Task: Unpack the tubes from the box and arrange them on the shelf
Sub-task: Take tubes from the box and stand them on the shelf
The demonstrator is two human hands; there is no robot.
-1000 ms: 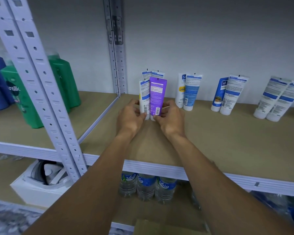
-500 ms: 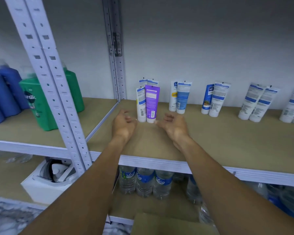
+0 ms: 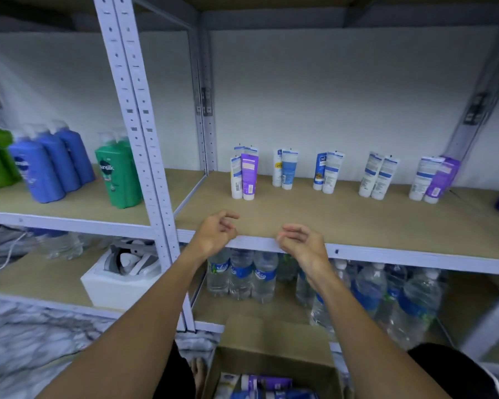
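Both hands empty, fingers loosely curled: left hand (image 3: 216, 234) and right hand (image 3: 300, 243) hover side by side over near edge of shelf (image 3: 357, 223). Below and nearer, box (image 3: 274, 361) sits between forearms, about equal reach for either hand. Inside, loose tubes (image 3: 260, 384) lie flat, long axis roughly left-right. At far side, shelved tubes (image 3: 249, 177) stand on caps in pairs. Glossy soft plastic, flat crimped tops; matte brown cardboard; bare fibreboard deck

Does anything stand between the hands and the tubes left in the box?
Nothing visible does. The left hand and right hand are empty at the shelf edge, and the box below is open, its tubes uncovered.
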